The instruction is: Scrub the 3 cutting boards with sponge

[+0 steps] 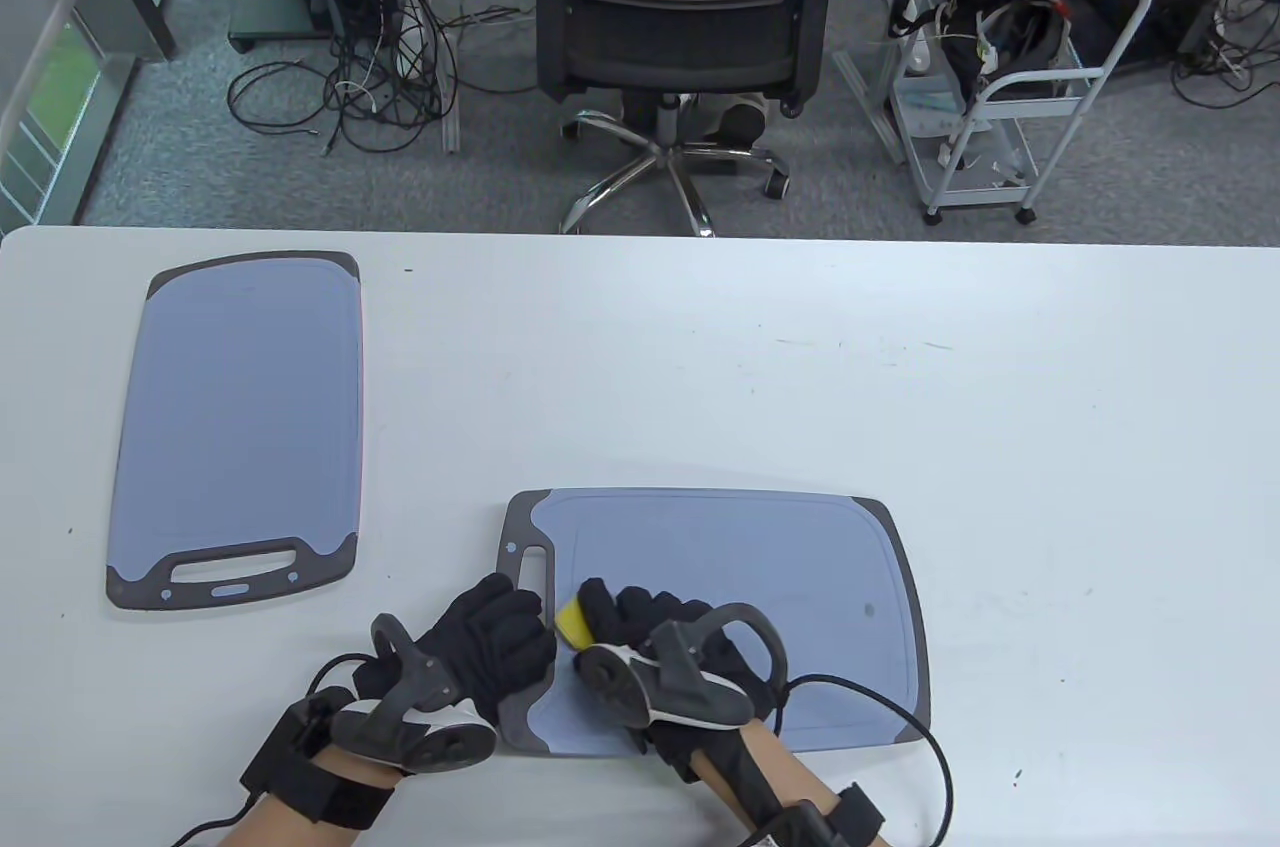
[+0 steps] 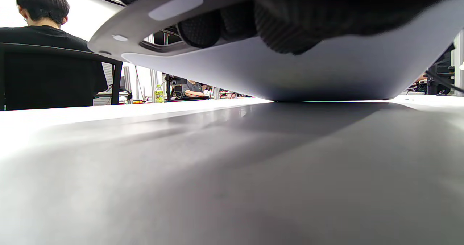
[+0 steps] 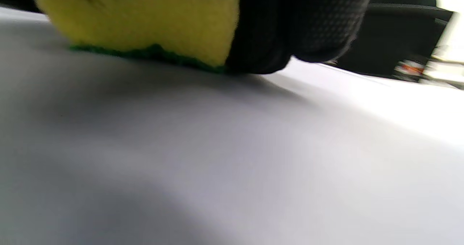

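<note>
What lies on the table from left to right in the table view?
Far-left cutting board → left hand gripping the near board's handle end → yellow sponge → right hand holding the sponge → bare right part of the near cutting board.

Bright, even overhead light; the table view was sharp, both wrist views soft.
The white table (image 1: pixel 700 367) glared faintly, a broad shadow spread beneath the lifted cutting board (image 2: pixel 290 71), and the sponge (image 3: pixel 145 24) and its background smeared with blur.
</note>
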